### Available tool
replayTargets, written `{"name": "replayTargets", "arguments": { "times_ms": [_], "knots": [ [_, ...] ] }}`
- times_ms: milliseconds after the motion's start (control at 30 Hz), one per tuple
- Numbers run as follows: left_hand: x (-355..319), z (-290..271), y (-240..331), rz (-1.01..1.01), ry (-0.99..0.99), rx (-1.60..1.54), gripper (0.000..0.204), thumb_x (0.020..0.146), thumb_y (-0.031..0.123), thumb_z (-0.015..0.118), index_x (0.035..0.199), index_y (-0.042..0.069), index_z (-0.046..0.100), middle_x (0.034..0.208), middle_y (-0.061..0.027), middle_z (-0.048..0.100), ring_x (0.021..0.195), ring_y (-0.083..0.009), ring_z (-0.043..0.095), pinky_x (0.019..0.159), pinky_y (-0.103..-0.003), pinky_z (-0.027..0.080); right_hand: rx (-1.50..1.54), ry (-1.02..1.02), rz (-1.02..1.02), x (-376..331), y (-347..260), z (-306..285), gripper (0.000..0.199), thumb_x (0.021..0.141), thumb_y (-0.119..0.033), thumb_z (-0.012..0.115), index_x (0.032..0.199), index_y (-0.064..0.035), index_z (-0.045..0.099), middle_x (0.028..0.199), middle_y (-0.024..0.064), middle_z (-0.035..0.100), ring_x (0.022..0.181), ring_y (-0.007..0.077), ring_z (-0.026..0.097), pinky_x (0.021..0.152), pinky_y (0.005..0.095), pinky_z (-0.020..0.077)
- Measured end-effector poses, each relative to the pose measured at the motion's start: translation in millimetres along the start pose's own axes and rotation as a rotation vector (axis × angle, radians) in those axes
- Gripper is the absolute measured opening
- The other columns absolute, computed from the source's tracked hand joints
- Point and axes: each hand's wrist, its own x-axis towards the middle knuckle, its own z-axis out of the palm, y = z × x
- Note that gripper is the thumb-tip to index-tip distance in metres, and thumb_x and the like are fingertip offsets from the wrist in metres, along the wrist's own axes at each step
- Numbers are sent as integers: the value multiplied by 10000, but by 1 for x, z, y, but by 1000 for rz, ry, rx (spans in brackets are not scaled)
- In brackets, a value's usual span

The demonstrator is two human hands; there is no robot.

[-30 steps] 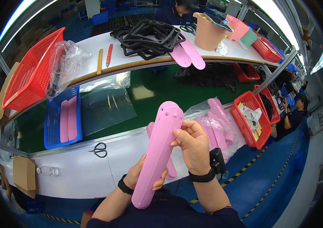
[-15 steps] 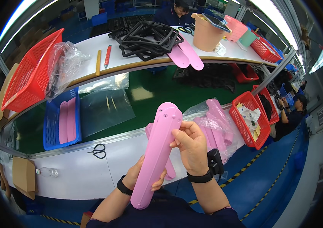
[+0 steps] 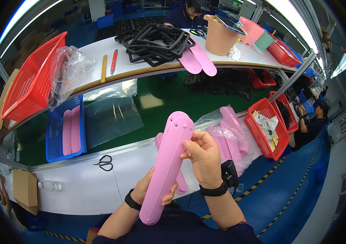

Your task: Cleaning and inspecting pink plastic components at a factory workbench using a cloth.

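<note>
A long pink plastic piece [image 3: 166, 168] with rounded ends is held up in front of me, tilted with its top leaning right. Small round holes show near its upper end. My left hand [image 3: 145, 188] wraps round its lower part, fingertips showing at the right edge. Higher up, my right hand [image 3: 204, 153] pinches the right edge between thumb and bent fingers. Behind it more pink pieces [image 3: 182, 184] lie on the white table, partly hidden. To the right, further pink pieces [image 3: 230, 136] lie in clear plastic wrapping.
Black-handled scissors [image 3: 105, 163], a clear bottle [image 3: 51, 186] and a cardboard box [image 3: 25, 189] are at the left. A blue basket [image 3: 65, 154] holds pink pieces; a red basket [image 3: 276, 152] stands right. Black frames [image 3: 156, 44] and a peach bucket [image 3: 221, 38] sit on the upper shelf. People work beyond.
Both hands keep their grip on the pink piece, which has hardly moved. The whole view has shifted very slightly.
</note>
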Motion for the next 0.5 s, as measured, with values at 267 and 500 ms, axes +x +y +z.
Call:
{"name": "replayTargets", "arguments": {
  "times_ms": [267,500],
  "knots": [
    [1,-1,-1,8,9,-53,749,905,652,259,1036,-55,468,819,-165,508,524,-206,484,449,-312,416,17,2,5,1,1,-2,230,846,-6,607,1039,45,492,909,103,614,706,107,608,644,248,536],
    [2,4,1,1,38,-5,764,898,659,264,982,-70,476,757,-157,500,500,-210,478,446,-309,415,-13,-5,6,1,1,-3,244,848,-8,607,1055,46,490,925,108,613,712,107,608,647,248,534]
  ]
}}
